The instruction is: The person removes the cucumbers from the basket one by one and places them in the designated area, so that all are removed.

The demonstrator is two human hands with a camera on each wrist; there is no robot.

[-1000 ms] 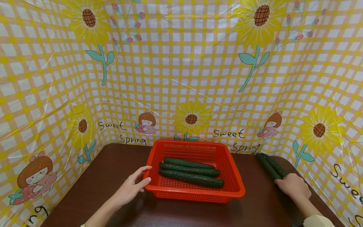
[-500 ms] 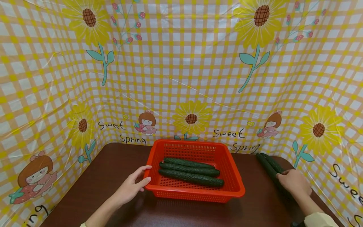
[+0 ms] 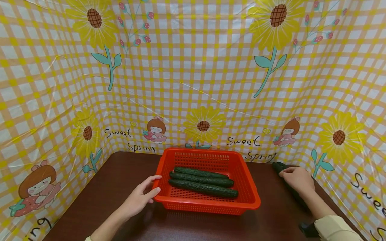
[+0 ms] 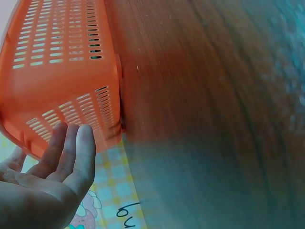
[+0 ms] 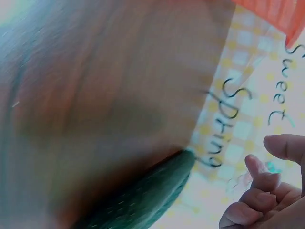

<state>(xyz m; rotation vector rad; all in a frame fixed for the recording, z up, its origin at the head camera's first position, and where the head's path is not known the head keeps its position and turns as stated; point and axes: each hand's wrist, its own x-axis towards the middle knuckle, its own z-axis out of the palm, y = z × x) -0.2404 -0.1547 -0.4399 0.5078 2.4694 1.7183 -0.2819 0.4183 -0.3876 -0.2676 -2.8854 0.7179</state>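
My left hand (image 3: 139,198) holds the left rim of a red perforated plastic basket (image 3: 208,205), with the thumb and a finger at the rim. In the left wrist view, several fingers (image 4: 85,148) lie along the basket's outer end wall. Three dark green cucumbers (image 3: 202,188) lie side by side inside it. At the table's right, my right hand (image 3: 299,180) hovers over more cucumbers (image 3: 276,167), partly covering them. The right wrist view has thumb and bent fingers apart, nothing between them, and a cucumber (image 5: 143,202) below to the left.
The basket stands on a dark brown table (image 3: 120,170). A checked sunflower-print cloth (image 3: 193,83) rises as walls at the back and both sides. A black object (image 3: 308,230) sits by the right sleeve (image 3: 336,227).
My right hand has moved away from me along the right-hand cucumbers, towards their far ends, and no longer grips at their near part. The left hand and basket stay put.
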